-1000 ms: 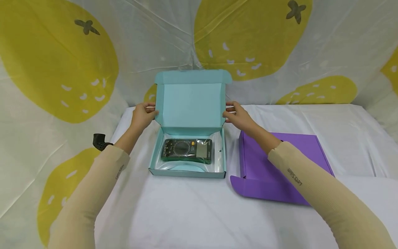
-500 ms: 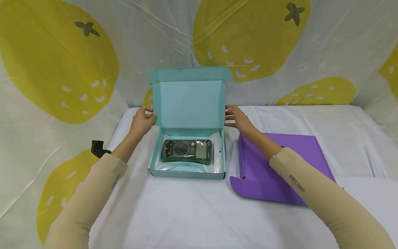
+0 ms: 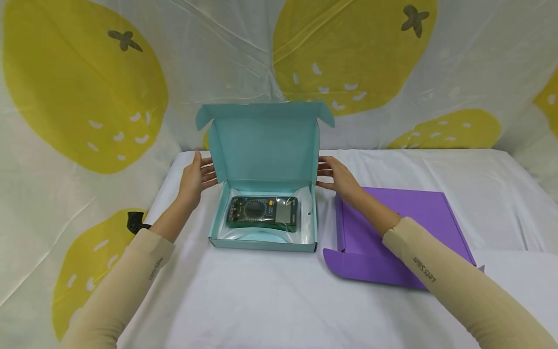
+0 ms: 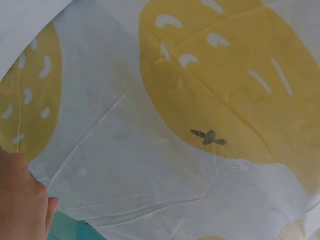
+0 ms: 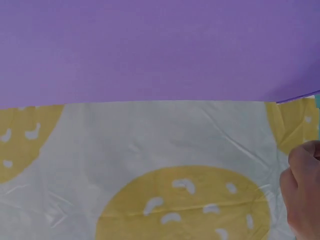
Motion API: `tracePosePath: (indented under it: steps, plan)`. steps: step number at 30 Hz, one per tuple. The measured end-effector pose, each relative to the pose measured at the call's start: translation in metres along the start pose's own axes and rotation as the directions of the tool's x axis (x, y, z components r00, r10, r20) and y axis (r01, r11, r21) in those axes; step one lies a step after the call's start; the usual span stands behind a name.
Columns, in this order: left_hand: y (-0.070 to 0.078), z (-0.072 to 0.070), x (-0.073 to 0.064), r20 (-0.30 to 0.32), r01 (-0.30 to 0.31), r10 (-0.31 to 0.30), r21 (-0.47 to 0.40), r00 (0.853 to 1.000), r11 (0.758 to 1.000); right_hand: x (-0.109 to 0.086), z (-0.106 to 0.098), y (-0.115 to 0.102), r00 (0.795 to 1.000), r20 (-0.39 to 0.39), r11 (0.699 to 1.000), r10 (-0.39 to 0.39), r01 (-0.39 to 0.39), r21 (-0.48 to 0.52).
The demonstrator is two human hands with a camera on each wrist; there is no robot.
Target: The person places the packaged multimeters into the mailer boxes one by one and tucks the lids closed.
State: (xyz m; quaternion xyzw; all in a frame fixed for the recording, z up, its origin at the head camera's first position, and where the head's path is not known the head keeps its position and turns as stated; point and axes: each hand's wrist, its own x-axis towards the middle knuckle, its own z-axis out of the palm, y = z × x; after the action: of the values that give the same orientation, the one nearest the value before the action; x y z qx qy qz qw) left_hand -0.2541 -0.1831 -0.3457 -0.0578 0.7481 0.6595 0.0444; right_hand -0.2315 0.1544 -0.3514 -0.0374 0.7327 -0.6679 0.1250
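A light teal cardboard box (image 3: 261, 245) stands in the middle of the head view with its lid (image 3: 266, 145) raised and leaning forward a little. Inside it lies a green and black digital multimeter (image 3: 261, 212) in a clear plastic bag (image 3: 307, 218). My left hand (image 3: 190, 182) is at the lid's lower left edge, thumb up and fingers extended. At the opposite edge is my right hand (image 3: 340, 178), its fingers spread and reaching toward the lid. Whether fingertips touch the back of the lid is hidden. Each wrist view catches only part of its hand.
A closed purple cardboard box (image 3: 410, 213) with a front flap sits at the right, beneath the right forearm. A white cloth (image 3: 261, 300) covers the table. Behind hangs a pale curtain (image 3: 218, 48) with large yellow fruit prints.
The teal lid has tilted forward and its flaps have spread. Both hands have shifted slightly lower along its sides, and the left fingers have straightened away from the edge.
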Motion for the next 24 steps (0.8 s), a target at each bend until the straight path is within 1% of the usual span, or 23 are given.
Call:
tracePosePath:
  steps: [2,6,11,13,15,21,24]
  plan:
    - [-0.001,0.0,-0.003,0.009,0.004,-0.004,-0.03,1.0,1.0,0.0,0.001,-0.001,1.0,-0.016,1.0,0.021,-0.021,0.018]
    - [-0.002,0.0,-0.007,0.024,0.003,-0.001,-0.087,1.0,0.996,-0.002,0.003,-0.002,0.999,-0.024,1.0,0.028,-0.028,0.009]
    - [-0.004,-0.001,-0.011,0.012,0.046,-0.045,-0.21,0.999,0.977,-0.006,0.006,-0.002,0.999,0.001,0.999,0.037,-0.037,0.006]
    - [-0.005,-0.001,-0.012,0.01,0.062,-0.061,-0.236,0.998,0.97,-0.008,0.006,-0.001,0.999,0.01,0.999,0.036,-0.037,0.009]
    - [-0.006,-0.001,-0.013,0.015,0.076,-0.074,-0.23,0.997,0.97,-0.01,0.007,0.0,1.0,0.015,1.0,0.026,-0.027,0.016]
    - [-0.006,0.0,-0.015,0.035,0.119,-0.114,-0.16,0.993,0.98,-0.015,0.006,0.003,1.0,0.019,0.998,-0.016,0.015,0.055]
    - [-0.007,0.0,-0.016,0.025,0.136,-0.133,-0.169,0.991,0.976,-0.016,0.005,0.004,0.999,0.023,0.996,-0.024,0.022,0.09]
